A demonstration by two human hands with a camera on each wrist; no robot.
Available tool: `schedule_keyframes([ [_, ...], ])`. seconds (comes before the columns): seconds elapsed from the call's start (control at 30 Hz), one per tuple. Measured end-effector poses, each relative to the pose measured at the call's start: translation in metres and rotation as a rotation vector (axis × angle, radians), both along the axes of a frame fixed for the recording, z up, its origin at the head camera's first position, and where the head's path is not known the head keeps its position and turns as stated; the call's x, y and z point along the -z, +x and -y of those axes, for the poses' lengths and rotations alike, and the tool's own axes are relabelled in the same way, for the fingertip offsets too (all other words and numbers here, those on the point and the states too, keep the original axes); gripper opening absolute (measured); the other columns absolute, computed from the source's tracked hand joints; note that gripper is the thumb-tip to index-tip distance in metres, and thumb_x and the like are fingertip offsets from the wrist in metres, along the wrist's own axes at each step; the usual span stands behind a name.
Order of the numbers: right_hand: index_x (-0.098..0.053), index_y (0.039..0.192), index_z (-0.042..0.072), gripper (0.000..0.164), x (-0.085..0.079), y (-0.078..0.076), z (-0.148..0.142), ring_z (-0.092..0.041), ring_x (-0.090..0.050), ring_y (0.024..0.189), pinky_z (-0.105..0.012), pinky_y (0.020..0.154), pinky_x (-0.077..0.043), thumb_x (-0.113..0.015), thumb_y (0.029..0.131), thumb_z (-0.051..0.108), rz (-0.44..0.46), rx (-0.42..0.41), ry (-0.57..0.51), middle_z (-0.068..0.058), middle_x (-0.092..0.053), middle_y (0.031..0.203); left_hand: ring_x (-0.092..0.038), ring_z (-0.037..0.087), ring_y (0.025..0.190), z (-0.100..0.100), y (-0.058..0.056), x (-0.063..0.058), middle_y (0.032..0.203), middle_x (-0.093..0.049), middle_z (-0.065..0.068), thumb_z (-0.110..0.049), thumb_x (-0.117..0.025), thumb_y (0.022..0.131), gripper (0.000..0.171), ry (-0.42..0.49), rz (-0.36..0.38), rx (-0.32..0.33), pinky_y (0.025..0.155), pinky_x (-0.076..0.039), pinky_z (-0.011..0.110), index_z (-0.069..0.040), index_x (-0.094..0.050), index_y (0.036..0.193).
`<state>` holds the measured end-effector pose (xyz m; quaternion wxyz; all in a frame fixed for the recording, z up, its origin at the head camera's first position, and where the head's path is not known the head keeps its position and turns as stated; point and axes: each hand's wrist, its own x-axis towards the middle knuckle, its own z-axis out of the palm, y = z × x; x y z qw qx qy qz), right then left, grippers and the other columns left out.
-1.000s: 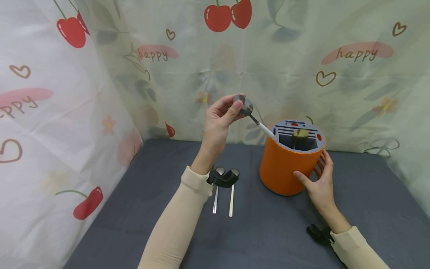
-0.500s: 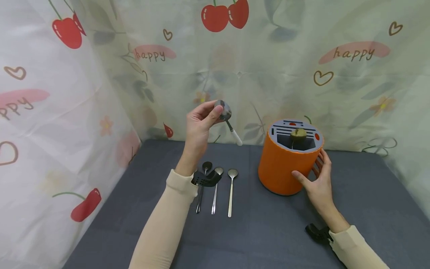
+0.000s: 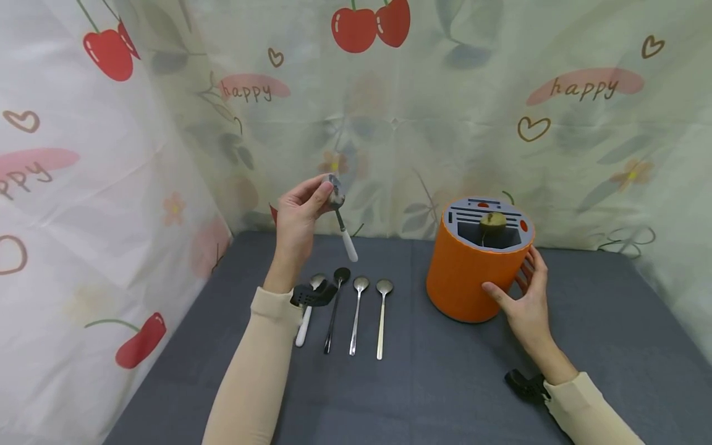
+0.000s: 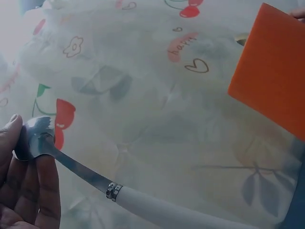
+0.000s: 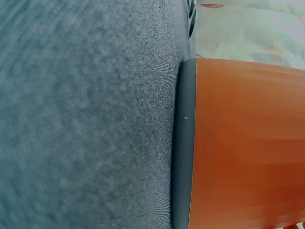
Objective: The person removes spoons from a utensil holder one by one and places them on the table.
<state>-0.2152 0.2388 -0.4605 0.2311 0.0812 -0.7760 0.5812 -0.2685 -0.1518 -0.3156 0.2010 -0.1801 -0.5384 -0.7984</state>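
By its metal bowl, a white-handled spoon (image 3: 347, 241) is pinched between the thumb and fingers of my left hand (image 3: 298, 216). The spoon's handle slants down to the right, above the table. In the left wrist view the thumb (image 4: 10, 133) presses on the spoon bowl (image 4: 35, 138). My right hand (image 3: 527, 306) grips the right side of an orange round utensil holder (image 3: 473, 284), its thumb in front and its fingers round the side. A gold-coloured spoon (image 3: 492, 220) sticks up, bowl uppermost, from the holder's open slot.
On the dark grey tablecloth (image 3: 434, 383), left of the holder, lie a white-handled spoon (image 3: 303, 326), a black spoon (image 3: 332, 318), a silver spoon (image 3: 356, 318) and a pale gold spoon (image 3: 381, 321), roughly side by side. A printed curtain (image 3: 445, 123) closes off the back.
My left hand has carried the white-handled spoon leftward and slightly down, away from the holder's top, uncovering the spoons on the table. The right hand stays on the holder.
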Motion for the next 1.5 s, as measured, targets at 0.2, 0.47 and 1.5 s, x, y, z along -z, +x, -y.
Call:
schedule_keyframes([
  [0.2, -0.011, 0.166, 0.032, 0.101, -0.001, -0.001, 0.0, -0.027, -0.028, 0.15, -0.038, 0.124, -0.026, -0.078, 0.094, 0.01, -0.005, 0.001, 0.001, 0.0, -0.019, 0.168, -0.071, 0.012, 0.078, 0.021, 0.0, 0.016, 0.09, -0.076, 0.0, 0.002, -0.069, 0.099, 0.021, 0.011, 0.056, -0.017, 0.074, -0.06, 0.026, -0.014, -0.083, 0.102],
  [0.47, -0.011, 0.166, 0.032, 0.101, -0.002, -0.001, -0.001, -0.027, -0.028, 0.15, -0.037, 0.124, -0.026, -0.078, 0.094, 0.009, -0.014, -0.004, 0.001, 0.0, -0.019, 0.168, -0.069, 0.011, 0.082, 0.054, 0.002, 0.041, 0.094, -0.075, 0.0, -0.002, -0.072, 0.098, 0.016, 0.022, 0.146, -0.1, 0.075, -0.058, 0.025, -0.012, -0.083, 0.104],
  [1.5, -0.012, 0.166, 0.032, 0.102, 0.0, -0.001, 0.0, -0.029, -0.029, 0.149, -0.04, 0.125, -0.025, -0.078, 0.094, 0.005, -0.013, -0.003, -0.003, -0.002, -0.021, 0.167, -0.063, 0.01, 0.08, 0.117, -0.013, 0.107, 0.092, -0.073, -0.004, -0.017, -0.069, 0.103, 0.037, -0.616, 0.659, -0.02, 0.07, -0.055, 0.021, 0.008, -0.068, 0.13],
])
